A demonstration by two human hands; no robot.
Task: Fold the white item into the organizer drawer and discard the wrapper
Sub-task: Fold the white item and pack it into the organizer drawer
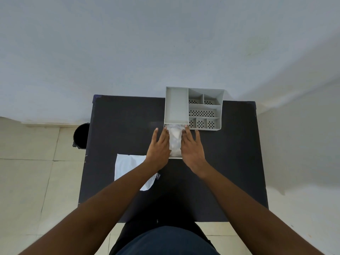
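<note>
So we're keeping both the left hand (159, 144) and right hand (192, 146) flat and open, gripping nothing, flanking the white item (175, 139) in the pulled-out drawer (175, 157), pushing evenly so it's sliding in straight.

Pulled-out drawer (174, 157) flanked tight by left hand (159, 147) and right hand (192, 148), flat along both edges; only a narrow strip over the white item (175, 138) open. Organizer (195, 107) blocking behind the drawer. Wrapper (128, 166) lying left of the drawer. Bare counter (237, 153) right of the drawer, free.
</note>
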